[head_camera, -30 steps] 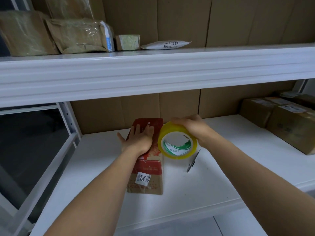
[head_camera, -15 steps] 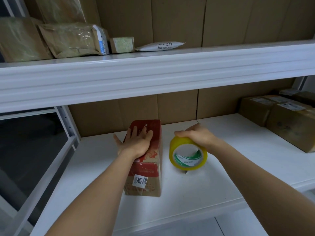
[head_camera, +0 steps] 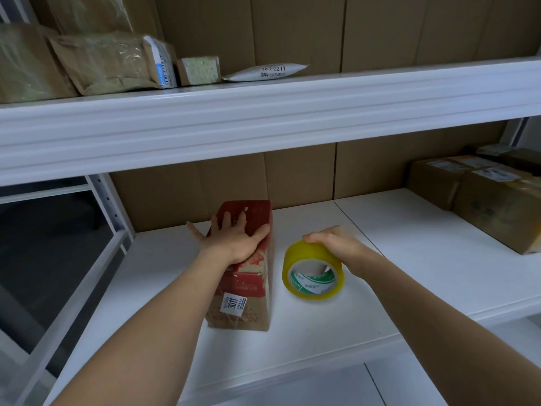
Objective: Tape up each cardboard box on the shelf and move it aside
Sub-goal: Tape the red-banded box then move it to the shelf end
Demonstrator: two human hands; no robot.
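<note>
Red and brown cardboard box (head_camera: 248, 276) laid lengthwise on white lower shelf (head_camera: 409, 259), white "3011" label (head_camera: 233, 306) on top near front end. Left hand (head_camera: 234, 238) pressed flat on box top, fingers (head_camera: 227, 222) straight and spread, thumb over right edge. Yellow tape roll (head_camera: 312, 273) stood on edge on shelf just right of box, apart from it. Right hand (head_camera: 336, 244) curled over roll's top, fingers clamped on it. Taped brown boxes (head_camera: 474, 197) set at shelf's far right. Wrapped parcels (head_camera: 108, 64) and white pouch (head_camera: 268, 74) seen on upper shelf (head_camera: 263, 112).
</note>
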